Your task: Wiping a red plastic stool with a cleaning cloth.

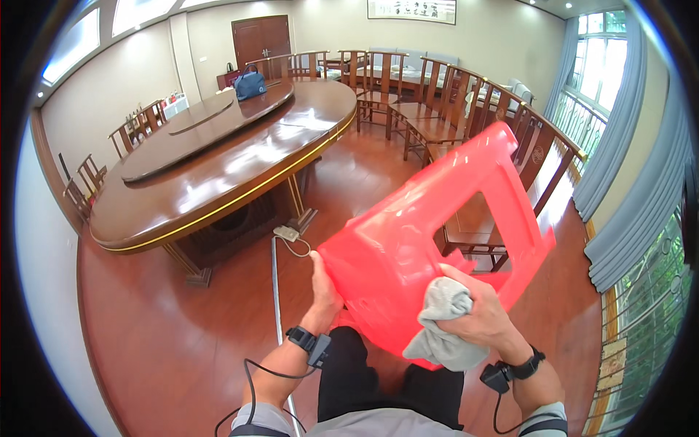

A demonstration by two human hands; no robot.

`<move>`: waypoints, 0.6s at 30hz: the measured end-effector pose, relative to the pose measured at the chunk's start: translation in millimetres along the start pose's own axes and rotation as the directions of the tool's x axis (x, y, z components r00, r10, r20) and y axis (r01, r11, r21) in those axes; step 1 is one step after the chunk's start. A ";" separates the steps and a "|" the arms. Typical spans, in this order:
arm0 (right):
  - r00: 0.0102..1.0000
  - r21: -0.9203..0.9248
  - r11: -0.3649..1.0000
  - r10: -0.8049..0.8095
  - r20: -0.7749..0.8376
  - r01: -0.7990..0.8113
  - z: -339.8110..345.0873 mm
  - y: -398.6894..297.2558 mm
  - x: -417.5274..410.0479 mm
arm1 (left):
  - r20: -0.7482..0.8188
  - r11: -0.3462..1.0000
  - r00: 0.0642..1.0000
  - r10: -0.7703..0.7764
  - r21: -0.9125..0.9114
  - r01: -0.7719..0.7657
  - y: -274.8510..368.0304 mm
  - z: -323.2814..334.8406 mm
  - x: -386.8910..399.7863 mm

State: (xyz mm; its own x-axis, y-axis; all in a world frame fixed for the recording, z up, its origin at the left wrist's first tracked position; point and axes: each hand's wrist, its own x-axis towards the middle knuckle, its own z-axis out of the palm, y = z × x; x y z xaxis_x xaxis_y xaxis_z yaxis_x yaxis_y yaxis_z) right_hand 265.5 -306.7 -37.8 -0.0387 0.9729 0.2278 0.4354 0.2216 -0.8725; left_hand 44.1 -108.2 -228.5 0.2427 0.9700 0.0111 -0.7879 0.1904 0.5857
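Note:
A red plastic chair (382, 267) is held up tilted in front of my legs, its open frame part toward the upper right. At the chair's left edge, my left hand (326, 292) grips the plastic, with most of its fingers hidden behind. My right hand (483, 311) holds a bunched grey cloth (445, 300) against the chair's lower right side. Part of the cloth hangs below that hand. Both wrists wear dark straps with small devices and cables.
A large oval wooden table (284, 142) with a raised turntable stands ahead, a blue bag (250, 84) on it. Wooden chairs (431, 128) line its far right side. A power strip (286, 234) and a grey floor strip (277, 289) lie to the left. Curtains (628, 246) hang at right.

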 end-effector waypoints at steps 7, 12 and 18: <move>0.886 -0.139 0.908 -0.336 0.320 0.395 16.2 22.8 66.3 | -0.173 0.999 0.985 -0.005 0.050 0.014 54.9 -47.3 -1.9; 0.811 -0.242 0.872 -0.249 0.530 0.426 29.2 19.2 104.5 | -0.224 0.976 0.975 0.013 0.217 0.037 41.0 -71.4 -31.0; 0.730 -0.297 0.862 -0.115 0.674 0.410 31.2 6.4 126.2 | -0.266 0.906 0.960 -0.088 0.380 0.189 35.9 -105.0 -51.4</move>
State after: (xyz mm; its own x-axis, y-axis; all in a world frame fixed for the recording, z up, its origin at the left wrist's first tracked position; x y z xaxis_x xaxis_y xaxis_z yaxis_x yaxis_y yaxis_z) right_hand 235.3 -180.4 -28.1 -0.6842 0.7289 -0.0242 0.6268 0.5707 -0.5305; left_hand -56.1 -135.4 -293.1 0.1520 0.9544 -0.2567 -0.4526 0.2982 0.8404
